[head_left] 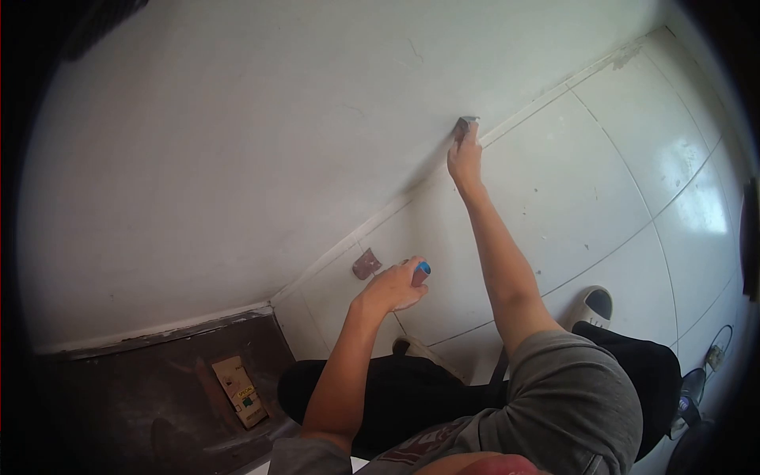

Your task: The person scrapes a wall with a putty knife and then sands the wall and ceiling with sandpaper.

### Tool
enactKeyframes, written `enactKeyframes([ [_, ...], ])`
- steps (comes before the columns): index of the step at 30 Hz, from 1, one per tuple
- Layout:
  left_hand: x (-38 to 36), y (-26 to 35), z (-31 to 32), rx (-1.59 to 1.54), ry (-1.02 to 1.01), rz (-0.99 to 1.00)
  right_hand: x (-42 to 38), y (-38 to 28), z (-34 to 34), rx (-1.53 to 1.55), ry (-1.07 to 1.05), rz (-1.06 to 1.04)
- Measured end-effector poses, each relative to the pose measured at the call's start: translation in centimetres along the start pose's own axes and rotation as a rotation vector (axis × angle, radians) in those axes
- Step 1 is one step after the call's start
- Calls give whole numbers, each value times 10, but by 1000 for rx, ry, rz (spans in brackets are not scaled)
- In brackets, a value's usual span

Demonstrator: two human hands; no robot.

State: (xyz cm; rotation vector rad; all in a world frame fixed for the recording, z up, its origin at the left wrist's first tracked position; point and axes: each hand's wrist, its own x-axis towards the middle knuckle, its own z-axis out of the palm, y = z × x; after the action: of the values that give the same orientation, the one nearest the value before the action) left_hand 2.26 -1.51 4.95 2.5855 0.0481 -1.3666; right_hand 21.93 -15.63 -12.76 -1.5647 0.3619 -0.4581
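Note:
My left hand (393, 286) is closed around what looks like a putty knife. Its flat reddish-brown blade (366, 264) points to the wall side, and its brown handle with a blue end (422, 273) sticks out beyond my fingers. It is held over the pale floor tiles. Farther off, my right arm is stretched out, and my right hand (465, 161) grips a small dark flat scraper (467, 124). That piece is at the foot of the white wall (261, 150), near the joint with the floor. My fingers partly hide it.
Pale tiles (578, 190) with dark specks run along the wall's base. A dark brown floor section (127, 396) at lower left holds a tan box (240, 392) with a yellow label. My shoe (594, 307) rests on the tiles. Dark objects (690, 392) lie at the right edge.

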Motion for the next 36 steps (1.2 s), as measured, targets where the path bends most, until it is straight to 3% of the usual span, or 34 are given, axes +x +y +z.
enactKeyframes([
  [2,1,-1,2,0,-9,-1,0,-22,4,48,84,-28],
  [3,1,-1,2,6,-21,-7,4,-36,3,83,86,-166],
  [7,3,4,0,33,-36,-4,-4,-48,4,51,-88,-500],
  [10,3,7,-3,20,0,3,-9,-6,6,14,-169,-471],
  [11,3,7,-3,21,3,7,-11,4,5,56,-183,-353],
  [17,5,4,0,4,-44,-8,-18,-35,16,207,-27,53],
  [20,1,8,-1,18,-39,-16,-5,-68,10,182,-14,-364],
  [24,3,5,0,22,-46,-12,0,-45,0,-68,-166,-609],
  [28,-2,13,-5,43,-41,-31,2,-6,-5,94,-106,-159],
  [29,-3,13,-6,44,-42,-29,2,-4,-4,87,-92,118],
  [33,-4,11,-3,39,-49,-22,26,-3,11,193,214,-26],
  [36,-6,13,-3,29,-42,-24,26,-85,-12,237,-2,55],
])
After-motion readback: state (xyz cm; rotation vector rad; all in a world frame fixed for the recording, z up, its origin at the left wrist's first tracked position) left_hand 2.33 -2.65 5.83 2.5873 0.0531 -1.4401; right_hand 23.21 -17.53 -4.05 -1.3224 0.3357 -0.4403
